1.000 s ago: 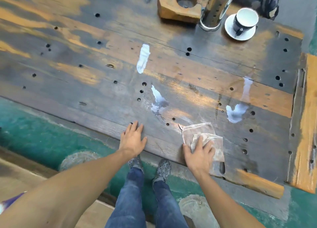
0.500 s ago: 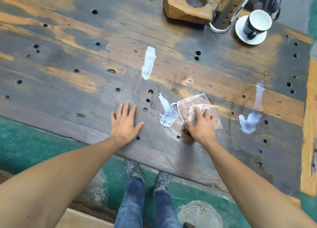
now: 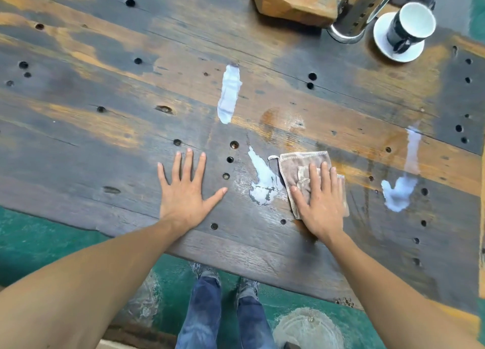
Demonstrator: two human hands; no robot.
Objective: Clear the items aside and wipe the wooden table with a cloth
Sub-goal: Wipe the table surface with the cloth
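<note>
Right hand (image 3: 319, 204) lay flat, fingers spread, pressing cloth (image 3: 301, 170) on worktop (image 3: 105, 144); left hand (image 3: 183, 191) splayed, bracing. Puddle (image 3: 262, 183) touched cloth at 9 o'clock. Advice: sweep toward 9, firm even pressure.

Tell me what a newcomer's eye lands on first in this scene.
Pale wet patches on the dark wooden table stand out first: one near the middle, one just left of the cloth, one toward the right edge. Next, the right hand lies flat on the brown cloth, with the left hand spread on bare wood beside it. At the far right corner stand a cup on a saucer, a metal canister and a wooden block.
</note>
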